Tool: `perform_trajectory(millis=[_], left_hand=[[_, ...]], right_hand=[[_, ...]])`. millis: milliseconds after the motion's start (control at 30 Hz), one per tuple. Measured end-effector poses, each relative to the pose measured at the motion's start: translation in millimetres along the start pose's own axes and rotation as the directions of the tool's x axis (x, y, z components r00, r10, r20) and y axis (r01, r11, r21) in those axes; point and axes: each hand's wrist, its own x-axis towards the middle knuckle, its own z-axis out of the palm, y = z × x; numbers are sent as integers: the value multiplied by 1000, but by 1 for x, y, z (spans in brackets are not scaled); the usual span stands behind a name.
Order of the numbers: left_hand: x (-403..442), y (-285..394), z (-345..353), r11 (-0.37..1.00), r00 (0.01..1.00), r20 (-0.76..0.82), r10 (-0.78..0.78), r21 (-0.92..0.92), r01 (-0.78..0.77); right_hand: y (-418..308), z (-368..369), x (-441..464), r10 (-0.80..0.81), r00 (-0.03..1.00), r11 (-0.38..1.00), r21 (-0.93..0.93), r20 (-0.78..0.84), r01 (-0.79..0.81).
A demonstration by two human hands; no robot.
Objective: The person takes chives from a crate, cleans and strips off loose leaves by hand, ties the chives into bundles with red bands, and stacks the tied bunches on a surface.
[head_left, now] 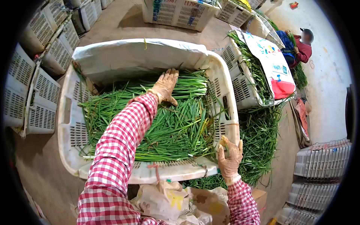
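Observation:
My left hand [167, 86], in a tan glove, lies with fingers spread on a bundle of green chives [191, 85], pale stem ends facing right. Beneath and around it, more loose chives [176, 127] fill much of a white plastic crate [144, 174] with slotted walls. A white sheet [138, 56] lines the crate's far side. At the near right corner, my right hand [229, 157], also gloved, grips the crate's rim, its fingertips curled over the edge. Both sleeves are red-and-white checked.
A heap of chives [258, 142] lies right of the crate. Beyond it stands another crate [243, 88] under a printed sack [272, 63]. Stacked crates [41, 101] line the left; another [180, 13] is ahead. A person [300, 47] sits at the upper right, holding greens.

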Motion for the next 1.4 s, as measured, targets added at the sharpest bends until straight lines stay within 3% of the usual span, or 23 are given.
perform_trajectory(millis=[67, 100, 167, 233, 367, 500, 533, 567, 633, 667, 700, 767, 833, 900, 933, 967, 1033, 1133, 1167, 1233, 1267, 1300, 1400], left_hand=[[10, -4, -10, 1000, 994, 106, -4, 13, 3], [11, -7, -11, 999, 999, 7, 33, 34, -33], [22, -9, -25, 999, 996, 88, 14, -36, -10], [34, -12, -30, 980, 946, 297, -132, -106, 170], [40, -15, -20, 958, 926, 345, -151, -181, 223], [26, -14, 4, 960, 992, 101, -77, -261, 101], [21, -9, 1, 957, 978, 189, -91, -254, 138], [10, -1, 7, 985, 997, 68, -47, -165, 58], [-20, 20, -12, 1000, 999, 41, 16, -8, -16], [-24, 19, -5, 996, 997, -29, 74, -38, -75], [-18, 18, -2, 996, 997, -24, 74, -38, -75], [-3, 18, -5, 1000, 991, 132, 19, -20, -17], [4, 18, -15, 1000, 993, 115, -5, 17, 3], [4, 7, -15, 999, 999, -33, 40, -10, -41], [12, -1, -19, 977, 991, 129, 21, -215, 7], [23, -12, -1, 953, 994, 105, -12, -301, 43], [34, -14, -5, 916, 974, 213, -71, -373, 148], [36, -1, 1, 926, 983, 147, -110, -344, 155], [30, 7, -7, 893, 955, 252, -155, -377, 244], [11, 30, -7, 936, 972, 140, -188, -274, 221], [0, 44, -17, 948, 963, 167, -211, -207, 243], [-3, 46, -4, 948, 981, 66, -180, -255, 191], [5, 42, -8, 921, 966, 149, -212, -301, 248]], right_hand=[[0, 1, 0, -1, 1000, 1000, 16, -7, 1], [-4, -2, 3, -5, 1000, 1000, 2, 11, 5], [-7, -3, 7, -13, 1000, 1000, -13, 27, 14], [-7, -5, 6, -8, 998, 1000, 3, 65, 8], [-7, -6, 5, 2, 995, 1000, -30, 95, 1], [-5, -2, 4, -20, 998, 1000, -12, 51, 21], [-5, -3, 5, -20, 998, 1000, -9, 54, 20], [-5, -3, 5, -16, 998, 1000, -5, 62, 17], [-6, -2, 5, -15, 999, 1000, 11, 47, 14], [-5, -1, 5, -14, 998, 1000, 9, 55, 13], [-5, -2, 4, -14, 998, 1000, 6, 68, 13], [-5, -3, 3, -23, 997, 1000, 17, 70, 21], [-5, -3, 4, -39, 998, 999, 20, 47, 38], [-6, -3, 5, -36, 998, 999, 24, 41, 35], [-6, -3, 5, -27, 998, 999, 19, 60, 25], [-7, -4, 5, -14, 997, 1000, 13, 78, 13], [-7, -4, 6, -11, 997, 1000, 8, 72, 11], [-7, -3, 5, -28, 998, 1000, -9, 49, 28], [-8, -4, 5, -16, 998, 1000, -13, 68, 17], [-8, -3, 9, -5, 998, 1000, -17, 69, 6], [-7, -2, 8, -7, 997, 999, -39, 73, 9], [-9, -2, 6, -6, 996, 998, -60, 85, 11], [-12, -4, 8, -20, 995, 997, -66, 99, 27]])
